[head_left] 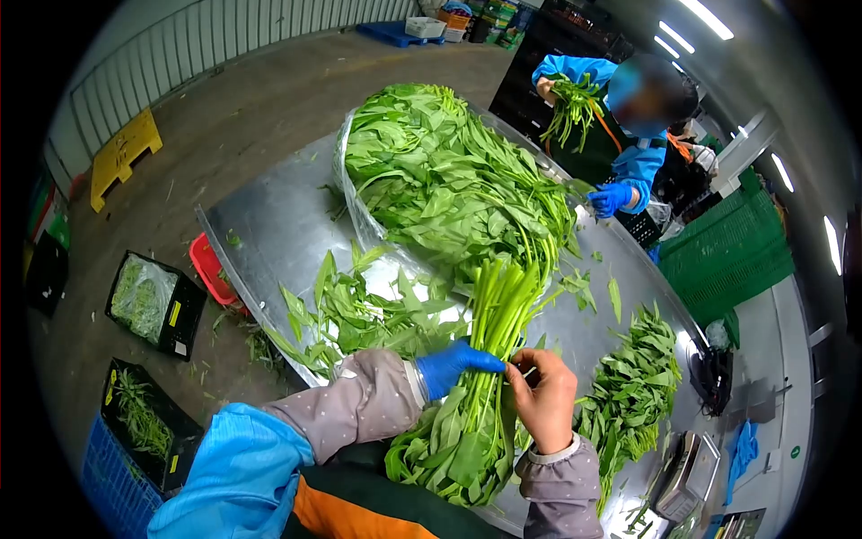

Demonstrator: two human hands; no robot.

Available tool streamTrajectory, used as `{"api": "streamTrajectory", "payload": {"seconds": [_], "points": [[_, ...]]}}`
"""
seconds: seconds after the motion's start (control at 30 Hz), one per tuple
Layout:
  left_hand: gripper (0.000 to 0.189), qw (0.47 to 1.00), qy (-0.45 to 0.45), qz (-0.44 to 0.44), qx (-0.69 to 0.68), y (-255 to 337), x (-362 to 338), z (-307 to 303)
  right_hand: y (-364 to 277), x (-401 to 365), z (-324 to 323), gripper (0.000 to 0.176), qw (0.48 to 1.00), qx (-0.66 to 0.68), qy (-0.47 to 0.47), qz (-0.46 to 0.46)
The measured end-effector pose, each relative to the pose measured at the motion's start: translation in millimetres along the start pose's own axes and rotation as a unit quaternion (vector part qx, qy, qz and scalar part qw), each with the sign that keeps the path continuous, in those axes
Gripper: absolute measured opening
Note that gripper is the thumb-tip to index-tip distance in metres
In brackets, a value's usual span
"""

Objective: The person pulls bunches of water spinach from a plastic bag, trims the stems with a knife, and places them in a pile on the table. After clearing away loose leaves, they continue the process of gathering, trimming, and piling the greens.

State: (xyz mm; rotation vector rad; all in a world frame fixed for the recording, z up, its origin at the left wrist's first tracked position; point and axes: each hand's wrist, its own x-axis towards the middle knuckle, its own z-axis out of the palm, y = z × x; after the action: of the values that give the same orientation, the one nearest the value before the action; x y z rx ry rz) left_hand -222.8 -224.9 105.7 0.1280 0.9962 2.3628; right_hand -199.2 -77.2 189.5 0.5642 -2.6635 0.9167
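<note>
My left hand (pixel 456 366), in a blue glove, is wrapped round a bunch of water spinach (pixel 489 314). The cut stems point away from me, and the leaves hang down toward my apron. At the bunch's right side, my bare right hand (pixel 543 393) is closed in a pinch against the stems; what lies between its fingertips is too small to make out. Just beyond the bunch rises a large heap of water spinach (pixel 440 171) in a clear plastic bag. Loose leafy stems (pixel 368 314) lie left of my hands, and a row of water spinach (pixel 633 386) lies to the right.
Everything rests on a metal table (pixel 269 207). A scale (pixel 687 476) stands at its near right. Across the table a person (pixel 620 135) holds greens and wears a blue glove. Black crates (pixel 153 305), a red basin (pixel 211 268) and a yellow pallet (pixel 126 157) are on the left floor.
</note>
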Motion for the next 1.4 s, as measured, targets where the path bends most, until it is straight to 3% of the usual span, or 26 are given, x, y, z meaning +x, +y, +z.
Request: {"api": "streamTrajectory", "payload": {"seconds": [0.03,0.17,0.27,0.33,0.4,0.47,0.53,0.6,0.67,0.8,0.93,0.97,1.0,1.07,1.1,1.13,1.2,1.27,1.33,1.37,1.4], "points": [[0.047,0.999,-0.01,-0.003,0.032,-1.4,4.2,-3.9,-0.5,1.1,-1.6,0.02,1.0,-0.013,-0.013,0.001],[0.048,1.0,0.0,0.008,0.023,6.8,3.5,1.7,1.5,5.2,-13.2,0.018,0.985,0.096,-0.058,0.13],[0.047,0.996,0.005,0.025,0.086,-5.6,10.8,0.6,2.8,0.0,-6.9,0.017,0.996,-0.091,-0.005,0.013],[0.042,0.989,0.028,0.024,0.145,-2.5,12.1,6.4,-7.7,-1.6,-5.2,0.009,0.979,-0.202,-0.021,-0.006],[0.04,0.981,0.044,0.02,0.19,2.4,14.1,8.3,-2.6,0.6,-9.6,0.009,0.975,-0.218,-0.027,-0.027],[0.041,0.981,0.055,-0.017,0.187,17.6,8.4,15.1,12.9,7.7,-25.0,0.007,0.966,-0.236,0.052,-0.091],[0.023,0.989,0.006,-0.034,0.141,20.1,16.7,-2.5,27.3,18.0,-47.0,0.01,0.961,-0.253,0.084,-0.076],[0.024,0.972,-0.055,-0.125,0.193,45.9,13.5,-4.0,58.2,21.4,-54.6,0.01,0.946,-0.314,0.072,-0.036],[0.025,0.942,-0.15,-0.181,0.239,51.1,21.4,-10.5,60.5,19.1,-49.5,0.01,0.96,-0.27,0.068,-0.036],[0.024,0.977,-0.079,-0.119,0.157,53.1,12.3,11.5,30.7,13.3,-42.8,0.011,0.976,-0.211,0.052,-0.001],[0.031,0.98,-0.062,-0.176,0.072,45.8,8.0,7.7,8.7,2.3,-35.4,0.012,0.974,-0.219,0.045,-0.047],[0.031,0.989,-0.071,-0.11,0.076,29.8,14.6,3.2,9.1,1.9,-32.3,0.011,0.978,-0.202,0.042,-0.041],[0.031,0.99,-0.065,-0.101,0.077,29.8,12.8,8.0,10.1,1.8,-29.3,0.011,0.982,-0.183,0.037,-0.036],[0.037,0.982,-0.03,-0.179,0.056,46.4,2.5,22.8,9.0,2.2,-27.4,0.01,0.986,-0.154,0.061,-0.034],[0.036,0.983,-0.036,-0.173,0.055,43.2,4.7,22.0,8.0,3.9,-27.5,0.01,0.987,-0.14,0.072,-0.034],[0.035,0.984,-0.04,-0.166,0.053,36.4,8.5,21.2,4.0,8.3,-30.7,0.01,0.966,-0.227,0.101,-0.076],[0.032,0.984,-0.037,-0.151,0.087,26.7,10.8,26.7,4.3,14.7,-25.8,0.011,0.96,-0.235,0.097,-0.115],[0.031,0.992,-0.039,-0.099,0.065,20.1,14.8,31.0,4.6,16.0,-27.8,0.011,0.97,-0.216,0.064,-0.092],[0.028,0.988,-0.026,-0.097,0.115,24.4,17.2,24.9,8.6,15.5,-31.7,0.012,0.975,-0.193,0.062,-0.096],[0.024,0.987,-0.066,-0.097,0.113,31.8,16.7,23.2,16.8,16.4,-36.0,0.013,0.962,-0.238,0.086,-0.1],[0.023,0.967,-0.05,-0.164,0.186,46.2,13.6,24.2,28.5,18.1,-42.6,0.015,0.947,-0.282,0.111,-0.104]]}}
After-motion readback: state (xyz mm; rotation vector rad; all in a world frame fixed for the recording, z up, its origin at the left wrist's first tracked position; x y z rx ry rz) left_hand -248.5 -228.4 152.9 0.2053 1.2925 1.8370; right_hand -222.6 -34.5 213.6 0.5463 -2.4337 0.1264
